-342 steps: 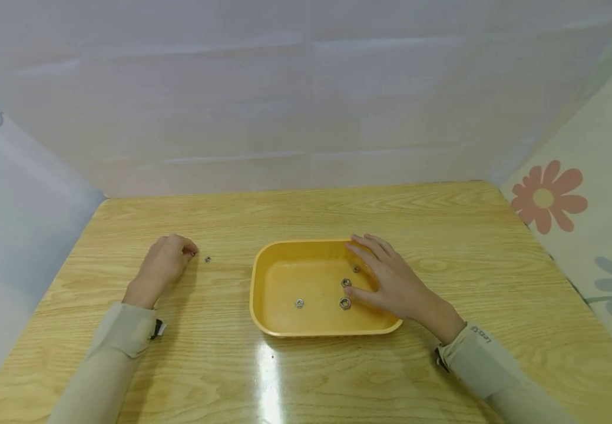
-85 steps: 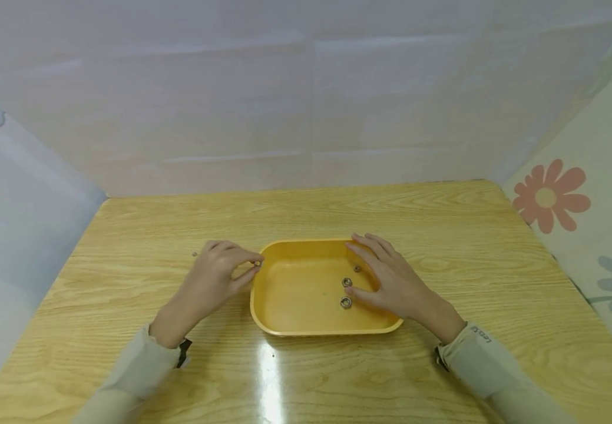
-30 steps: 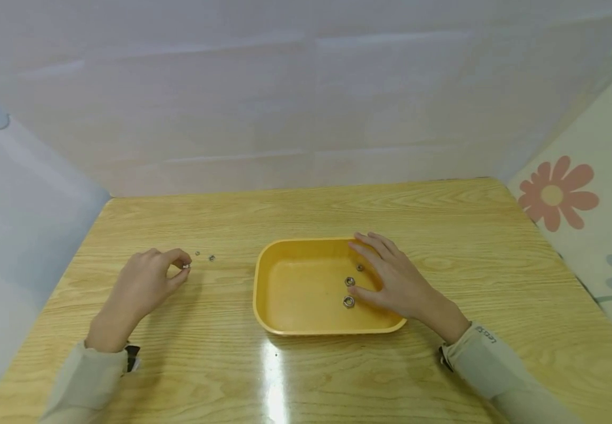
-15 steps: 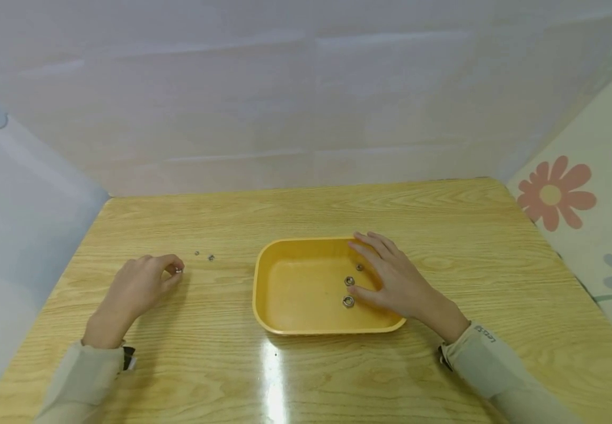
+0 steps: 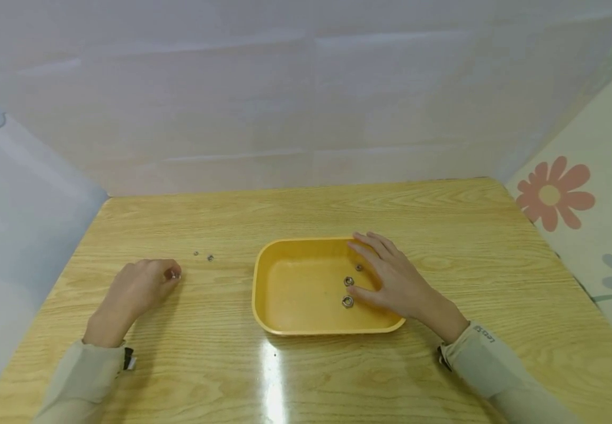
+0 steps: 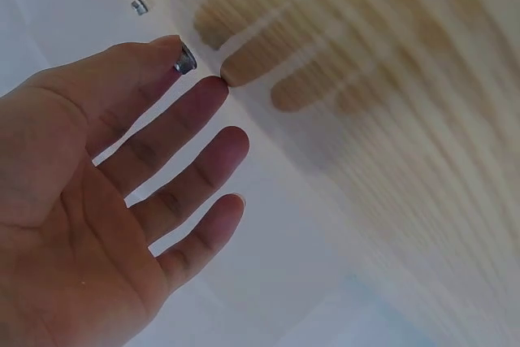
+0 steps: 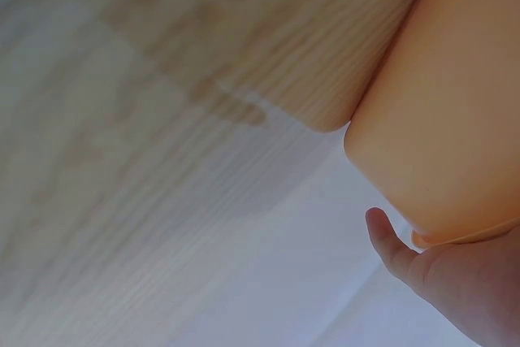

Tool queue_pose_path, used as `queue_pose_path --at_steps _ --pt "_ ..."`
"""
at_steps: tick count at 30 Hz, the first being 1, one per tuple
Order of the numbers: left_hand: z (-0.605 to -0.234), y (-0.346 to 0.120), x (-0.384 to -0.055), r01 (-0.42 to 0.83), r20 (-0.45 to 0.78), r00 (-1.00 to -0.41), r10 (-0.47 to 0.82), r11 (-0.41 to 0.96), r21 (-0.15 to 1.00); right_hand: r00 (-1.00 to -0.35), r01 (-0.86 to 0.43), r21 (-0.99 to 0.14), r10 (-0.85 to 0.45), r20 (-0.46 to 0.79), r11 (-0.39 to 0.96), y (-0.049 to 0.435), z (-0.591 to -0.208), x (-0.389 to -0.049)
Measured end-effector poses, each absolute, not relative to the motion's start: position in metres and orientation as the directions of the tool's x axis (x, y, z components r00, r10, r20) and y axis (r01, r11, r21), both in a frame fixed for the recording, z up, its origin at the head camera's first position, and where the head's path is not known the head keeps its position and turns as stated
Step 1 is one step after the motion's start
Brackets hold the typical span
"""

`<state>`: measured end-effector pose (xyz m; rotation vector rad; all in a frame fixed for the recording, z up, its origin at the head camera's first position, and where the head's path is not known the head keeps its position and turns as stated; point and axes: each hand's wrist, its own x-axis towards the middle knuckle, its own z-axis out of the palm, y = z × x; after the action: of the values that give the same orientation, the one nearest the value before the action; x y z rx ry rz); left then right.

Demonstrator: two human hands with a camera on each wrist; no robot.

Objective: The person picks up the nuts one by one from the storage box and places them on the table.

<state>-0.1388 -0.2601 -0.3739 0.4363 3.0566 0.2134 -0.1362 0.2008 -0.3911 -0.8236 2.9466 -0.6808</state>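
Tray [image 5: 300, 297] holds three nuts [image 5: 347, 302] toward its right end, where the right hand [image 5: 393, 284] lies, fingers loosely spread; the left hand [image 5: 136, 291], well apart, pinches another nut [image 6: 186, 60] at its fingertips; two loose nuts [image 5: 210, 258] lie beyond on the wooden table [image 5: 205, 353]; pale wall [image 5: 306, 88] behind.

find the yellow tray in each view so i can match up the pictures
Head: the tray sits just right of centre, the right hand over its right end.
Left wrist: not in the picture.
Right wrist: the tray's outside, looking more orange here, fills the upper right, with part of the right hand below it.
Shared landmark: the wood-grain table, visible in all three views.
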Motion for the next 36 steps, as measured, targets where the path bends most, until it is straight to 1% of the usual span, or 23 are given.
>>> queue_pose_path --at_steps 12,18,23,29,36 --pt "-0.378 -0.263 -0.138 0.246 -0.072 -0.963 0.262 0.953 0.174 -0.861 -0.495 -0.406 -0.495 0.114 0.768 0.200 -0.391 -0.137" --pt "-0.377 -0.263 -0.137 0.251 -0.069 -0.961 0.267 0.950 0.183 -0.859 -0.499 -0.405 -0.498 0.116 0.766 0.200 -0.392 -0.137" --pt "-0.373 -0.260 -0.136 0.263 -0.043 -0.960 0.277 0.944 0.197 -0.860 -0.498 -0.402 -0.498 0.114 0.768 0.200 -0.392 -0.137" --pt "-0.367 -0.254 -0.135 0.301 0.019 -0.952 0.306 0.920 0.250 -0.863 -0.492 -0.407 -0.494 0.109 0.770 0.201 -0.392 -0.136" --pt "-0.363 -0.244 -0.135 0.349 0.056 -0.936 0.348 0.890 0.295 -0.864 -0.489 -0.409 -0.491 0.108 0.771 0.201 -0.392 -0.137"
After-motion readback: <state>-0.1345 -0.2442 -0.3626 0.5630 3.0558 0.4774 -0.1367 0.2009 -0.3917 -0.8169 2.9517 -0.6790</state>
